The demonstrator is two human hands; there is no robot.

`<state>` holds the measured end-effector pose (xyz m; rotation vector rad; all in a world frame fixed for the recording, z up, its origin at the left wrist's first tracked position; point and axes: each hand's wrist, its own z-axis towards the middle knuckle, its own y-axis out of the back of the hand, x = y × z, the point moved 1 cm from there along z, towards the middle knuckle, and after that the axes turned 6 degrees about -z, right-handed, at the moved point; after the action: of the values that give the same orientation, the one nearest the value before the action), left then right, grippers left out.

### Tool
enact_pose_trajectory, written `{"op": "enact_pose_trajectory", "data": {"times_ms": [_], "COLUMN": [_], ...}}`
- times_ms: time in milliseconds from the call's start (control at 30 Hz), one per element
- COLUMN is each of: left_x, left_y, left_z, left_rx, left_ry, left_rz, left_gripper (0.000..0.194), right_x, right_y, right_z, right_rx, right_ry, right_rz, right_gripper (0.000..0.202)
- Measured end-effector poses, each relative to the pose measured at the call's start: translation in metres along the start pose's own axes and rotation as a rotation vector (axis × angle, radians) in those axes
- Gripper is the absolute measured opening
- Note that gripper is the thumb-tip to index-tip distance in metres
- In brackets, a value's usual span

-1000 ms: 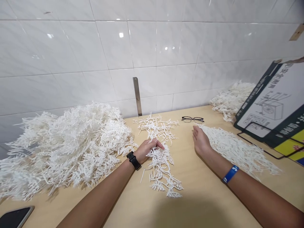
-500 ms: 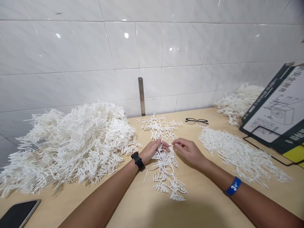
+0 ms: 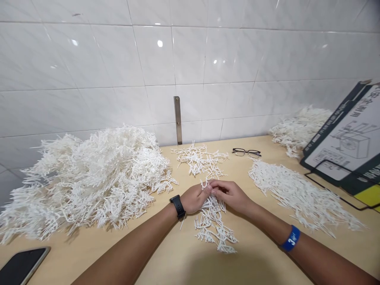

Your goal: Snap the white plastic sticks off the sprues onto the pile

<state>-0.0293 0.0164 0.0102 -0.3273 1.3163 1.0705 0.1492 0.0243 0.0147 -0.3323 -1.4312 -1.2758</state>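
My left hand (image 3: 196, 198), with a black watch at the wrist, is closed on a white branching plastic sprig (image 3: 204, 182), whose forked tips poke up above the thumb. Meeting it from the right, my right hand (image 3: 230, 195) pinches at the same sprig, fingertips against the left thumb. Below the hands a strip of loose white sprigs (image 3: 216, 231) lies on the table toward me. Another small spread of sprigs (image 3: 202, 158) lies just beyond the hands. The fingers partly hide what is between them.
A large heap of white sprigs (image 3: 101, 178) fills the left side. On the right lies a flatter pile (image 3: 303, 194), with a further heap (image 3: 299, 126) behind a leaning printed box (image 3: 350, 134). Eyeglasses (image 3: 246, 152) rest near the tiled wall; a phone (image 3: 23, 265) lies at the near left.
My right hand has moved left to meet the left hand. The left hand has turned and closed, raising the sprig's forked tips between the fingers.
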Motion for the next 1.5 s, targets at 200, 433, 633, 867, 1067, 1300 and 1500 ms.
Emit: {"op": "enact_pose_trajectory", "data": {"times_ms": [200, 433, 633, 867, 1067, 1300, 1500], "left_x": [0.001, 0.002, 0.0, 0.0, -0.006, -0.008, -0.001], "left_y": [-0.003, -0.004, -0.006, -0.006, -0.006, -0.007, -0.009], "left_z": [-0.002, -0.002, -0.002, -0.001, 0.001, 0.002, 0.003], "left_rx": [0.044, 0.121, 0.12, 0.12, 0.118, 0.102, 0.07], "left_ry": [0.049, 0.006, -0.013, -0.094, -0.118, -0.067, -0.01], "left_rz": [0.189, 0.277, 0.254, 0.174, 0.094, 0.084, 0.165], "left_gripper": [0.073, 0.079, 0.076, 0.07, 0.07, 0.066, 0.055], "right_x": [-0.006, -0.007, -0.009, -0.002, 0.0, -0.002, 0.0], "right_y": [-0.005, -0.007, -0.008, -0.007, -0.005, -0.004, -0.006], "right_z": [-0.001, 0.0, -0.001, -0.002, -0.002, -0.003, -0.002], "right_rx": [0.091, 0.055, 0.061, 0.056, 0.057, 0.063, 0.033], "right_ry": [0.015, 0.036, 0.063, 0.067, 0.121, 0.059, 0.005], "right_rz": [-0.073, -0.132, -0.005, 0.034, 0.065, 0.046, -0.023], "right_gripper": [0.03, 0.03, 0.021, 0.019, 0.021, 0.019, 0.015]}}
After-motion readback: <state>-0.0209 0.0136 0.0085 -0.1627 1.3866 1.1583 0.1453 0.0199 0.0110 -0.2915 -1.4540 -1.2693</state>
